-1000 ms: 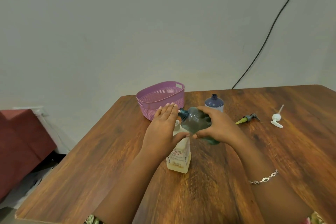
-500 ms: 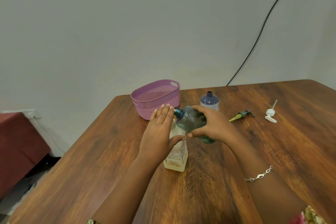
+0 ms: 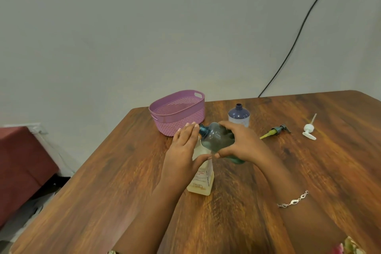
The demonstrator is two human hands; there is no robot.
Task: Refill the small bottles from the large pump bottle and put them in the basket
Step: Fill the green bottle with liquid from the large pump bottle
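Observation:
The large pump bottle (image 3: 203, 179), pale yellow with a label, stands on the wooden table (image 3: 309, 171) at the centre. My left hand (image 3: 183, 150) lies flat over its top, hiding the pump head. My right hand (image 3: 243, 143) grips a small translucent teal bottle (image 3: 216, 138), tilted on its side with its open neck against my left fingers above the pump. A second small bottle (image 3: 239, 114), dark blue with no cap, stands upright behind. The purple basket (image 3: 178, 112) sits at the back left with nothing visible in it.
Two removed pump caps lie on the table to the right: a dark one with a yellow-green tube (image 3: 276, 131) and a white one (image 3: 309, 129). A black cable (image 3: 299, 33) runs down the wall. A dark red seat (image 3: 22, 163) stands left of the table edge.
The hands and the teal bottle keep the same pose over the pump bottle. Only the camera view has shifted slightly to the right and up.

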